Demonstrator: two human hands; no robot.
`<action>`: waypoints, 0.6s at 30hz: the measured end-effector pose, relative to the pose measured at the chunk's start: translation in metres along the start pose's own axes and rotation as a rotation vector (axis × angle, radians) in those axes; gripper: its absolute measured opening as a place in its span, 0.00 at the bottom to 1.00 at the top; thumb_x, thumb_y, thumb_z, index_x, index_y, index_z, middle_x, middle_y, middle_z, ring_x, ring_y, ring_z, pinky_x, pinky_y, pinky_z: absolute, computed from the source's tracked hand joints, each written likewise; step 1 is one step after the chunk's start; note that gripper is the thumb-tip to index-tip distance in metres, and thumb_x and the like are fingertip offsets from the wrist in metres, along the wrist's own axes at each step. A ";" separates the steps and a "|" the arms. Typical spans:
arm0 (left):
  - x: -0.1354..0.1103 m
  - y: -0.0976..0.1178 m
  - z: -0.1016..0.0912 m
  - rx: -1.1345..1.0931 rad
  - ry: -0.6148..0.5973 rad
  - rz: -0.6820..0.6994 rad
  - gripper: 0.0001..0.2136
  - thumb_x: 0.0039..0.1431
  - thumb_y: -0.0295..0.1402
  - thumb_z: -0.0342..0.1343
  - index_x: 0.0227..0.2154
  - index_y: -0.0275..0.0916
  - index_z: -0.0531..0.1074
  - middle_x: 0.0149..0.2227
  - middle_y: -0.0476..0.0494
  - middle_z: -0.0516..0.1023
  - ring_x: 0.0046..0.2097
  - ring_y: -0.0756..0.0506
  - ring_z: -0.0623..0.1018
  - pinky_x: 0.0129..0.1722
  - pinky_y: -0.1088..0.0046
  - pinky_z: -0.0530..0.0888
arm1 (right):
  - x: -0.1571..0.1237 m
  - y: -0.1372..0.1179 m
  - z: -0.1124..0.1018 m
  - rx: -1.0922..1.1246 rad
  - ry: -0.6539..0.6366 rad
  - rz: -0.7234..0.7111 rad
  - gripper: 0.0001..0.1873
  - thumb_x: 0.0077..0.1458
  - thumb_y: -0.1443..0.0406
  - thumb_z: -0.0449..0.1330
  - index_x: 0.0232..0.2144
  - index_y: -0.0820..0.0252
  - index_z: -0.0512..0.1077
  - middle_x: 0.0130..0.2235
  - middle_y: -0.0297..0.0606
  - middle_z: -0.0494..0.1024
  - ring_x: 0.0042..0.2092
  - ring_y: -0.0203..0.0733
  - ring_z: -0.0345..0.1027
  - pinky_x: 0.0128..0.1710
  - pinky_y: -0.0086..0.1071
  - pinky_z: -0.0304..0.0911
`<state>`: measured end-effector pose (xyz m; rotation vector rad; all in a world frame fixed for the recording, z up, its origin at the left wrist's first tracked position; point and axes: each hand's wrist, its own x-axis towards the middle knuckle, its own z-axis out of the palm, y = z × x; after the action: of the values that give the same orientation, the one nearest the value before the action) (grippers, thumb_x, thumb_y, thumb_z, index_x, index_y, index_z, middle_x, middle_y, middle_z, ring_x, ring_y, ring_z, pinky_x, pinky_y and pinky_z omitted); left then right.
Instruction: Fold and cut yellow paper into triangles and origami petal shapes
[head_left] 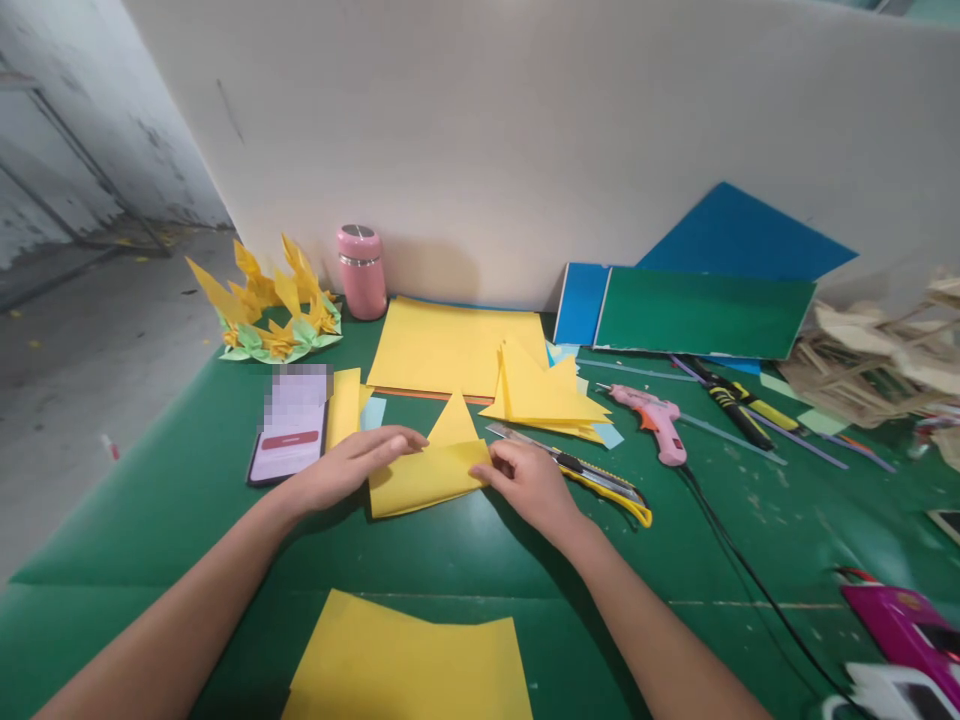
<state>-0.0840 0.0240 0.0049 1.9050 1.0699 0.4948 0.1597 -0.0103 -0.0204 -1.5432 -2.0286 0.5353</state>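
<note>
A folded sheet of yellow paper (427, 483) lies in front of me, with a pointed yellow piece (454, 422) showing beyond its upper edge. My left hand (367, 465) rests along the upper left of this sheet, its fingers stretched out and close together. At the right end, my right hand (534, 485) pinches the sheet between thumb and bent fingers. Just beyond that hand is a yellow utility knife (600, 482), its blade pointing left. Several pointed folded yellow papers (547, 395) are piled farther back. Nearer me lies another yellow sheet (412, 655), cut off by the frame.
On the left are a phone (291, 455), a yellow paper crown (281, 315) and a pink flask (363, 275). A pink glue gun (656, 420) with a black cord, pliers (731, 405), and blue and green boards (705, 312) stand or lie rightward on the green table (720, 545).
</note>
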 end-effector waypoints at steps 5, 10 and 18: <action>0.000 0.003 0.007 0.162 -0.006 0.048 0.16 0.54 0.40 0.54 0.45 0.43 0.74 0.47 0.43 0.78 0.48 0.41 0.77 0.49 0.63 0.73 | 0.000 0.000 0.003 -0.006 0.047 0.019 0.18 0.52 0.63 0.63 0.17 0.57 0.59 0.20 0.28 0.64 0.24 0.36 0.58 0.24 0.29 0.47; -0.001 0.006 0.013 0.302 -0.044 0.135 0.13 0.56 0.33 0.51 0.41 0.45 0.77 0.45 0.44 0.76 0.45 0.43 0.77 0.46 0.67 0.73 | -0.001 -0.001 0.006 0.010 0.080 0.038 0.16 0.51 0.63 0.64 0.18 0.57 0.62 0.20 0.28 0.65 0.24 0.36 0.60 0.25 0.29 0.49; -0.003 0.002 0.023 0.384 0.038 0.196 0.11 0.58 0.31 0.50 0.37 0.43 0.77 0.40 0.45 0.73 0.37 0.47 0.76 0.40 0.71 0.73 | -0.004 0.006 0.009 0.113 0.110 0.022 0.04 0.52 0.67 0.61 0.33 0.58 0.72 0.23 0.29 0.70 0.25 0.37 0.62 0.27 0.30 0.55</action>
<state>-0.0693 0.0098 -0.0056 2.3625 1.0656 0.4596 0.1594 -0.0122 -0.0312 -1.4962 -1.8687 0.5522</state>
